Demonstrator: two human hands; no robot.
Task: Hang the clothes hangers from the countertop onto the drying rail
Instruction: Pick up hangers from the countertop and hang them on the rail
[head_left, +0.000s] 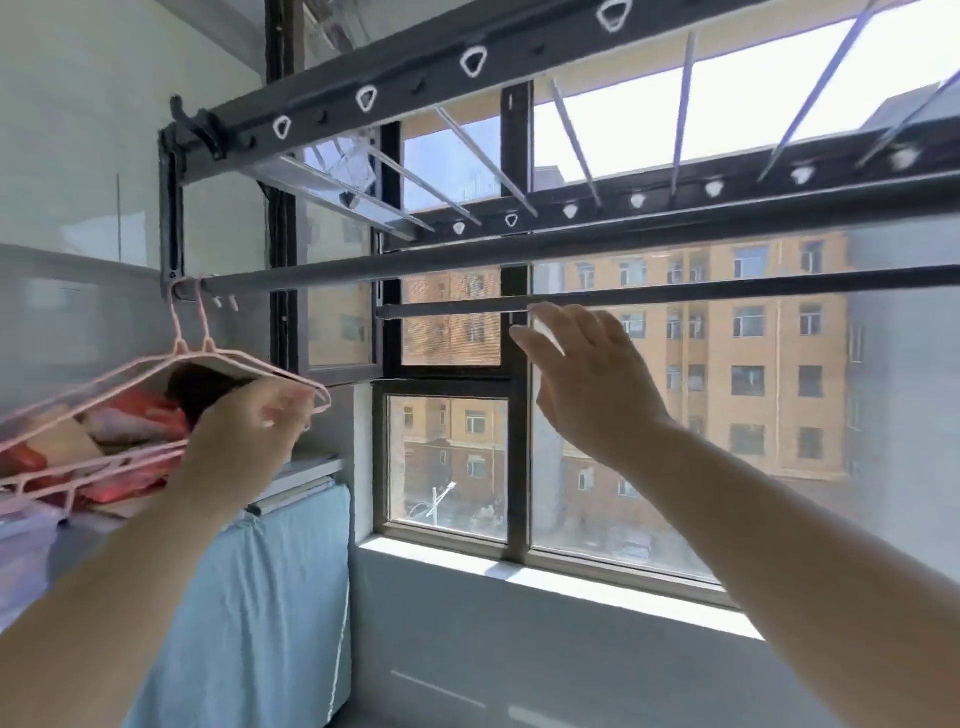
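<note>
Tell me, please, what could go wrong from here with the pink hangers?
The pink hangers hook the rail near its left end and are tilted, held by the left hand; released abruptly, they might swing or unhook. The right hand is open beside the lower bar, holding nothing, so it cannot steady them.

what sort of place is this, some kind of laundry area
Probably an enclosed balcony or laundry corner in an upper-floor flat. A dark drying rack spans the window, pink hangers hang from its rail, and apartment blocks show outside, seen from well above the street.
</note>
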